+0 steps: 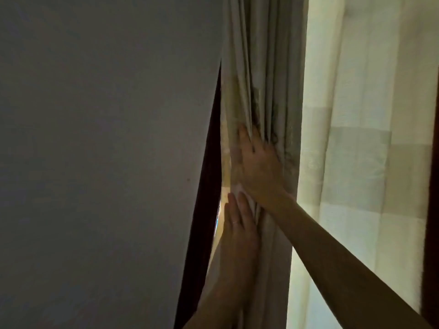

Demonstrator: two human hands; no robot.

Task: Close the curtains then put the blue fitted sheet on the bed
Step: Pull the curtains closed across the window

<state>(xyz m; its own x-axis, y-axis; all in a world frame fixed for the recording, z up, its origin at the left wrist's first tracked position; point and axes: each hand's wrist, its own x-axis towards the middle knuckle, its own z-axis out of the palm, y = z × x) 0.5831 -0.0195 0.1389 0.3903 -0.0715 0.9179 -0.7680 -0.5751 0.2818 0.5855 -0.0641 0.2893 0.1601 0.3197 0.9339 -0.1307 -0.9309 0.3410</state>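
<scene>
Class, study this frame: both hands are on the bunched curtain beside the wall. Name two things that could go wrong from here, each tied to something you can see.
1. The right hand digs into only some folds of the bunched curtain, so a pull might drag part of the fabric and leave the rest gathered.
2. The left hand lies near the dark frame edge where light leaks through; that gap might stay uncovered. The sheer curtain could also be caught and dragged along.

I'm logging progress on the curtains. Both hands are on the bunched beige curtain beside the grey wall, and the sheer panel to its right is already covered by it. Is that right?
Not quite. Both the left hand and right hand are on the bunched beige curtain beside the grey wall, but the head view shows the sheer panel still uncovered, with daylight coming through.
</scene>
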